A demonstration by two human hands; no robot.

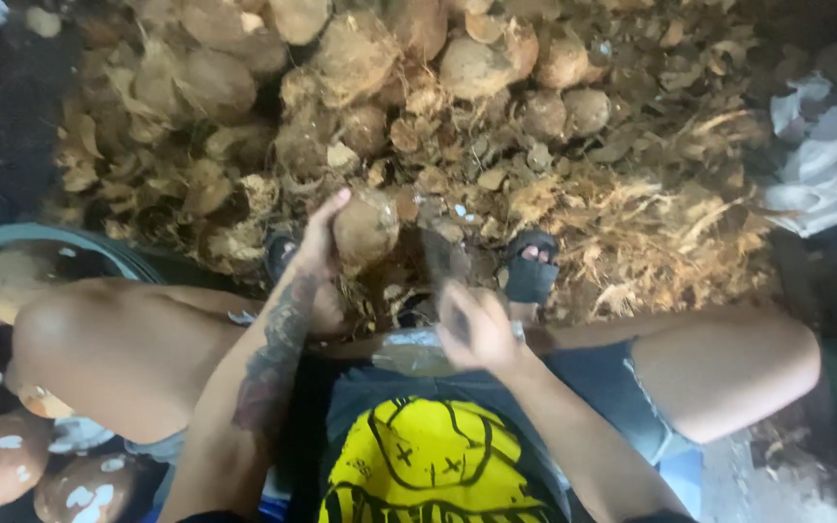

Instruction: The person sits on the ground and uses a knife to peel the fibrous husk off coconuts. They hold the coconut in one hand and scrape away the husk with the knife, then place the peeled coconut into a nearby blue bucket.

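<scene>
Firmly, left grip (317,242) clasps a coconut (365,228)

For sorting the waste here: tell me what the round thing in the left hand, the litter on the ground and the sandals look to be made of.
Coconut under the left hand: hard shell, matte brown, rough with clinging fibres. Ground litter: dry coconut husk, straw-coloured, stringy strands and curled chips. Sandal: dark, dull straps, probably rubber or synthetic; too blurred to be sure.

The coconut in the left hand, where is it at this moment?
In the head view, the coconut is at centre, held by the left hand in front of the husk pile, left of the sandalled foot.
</scene>
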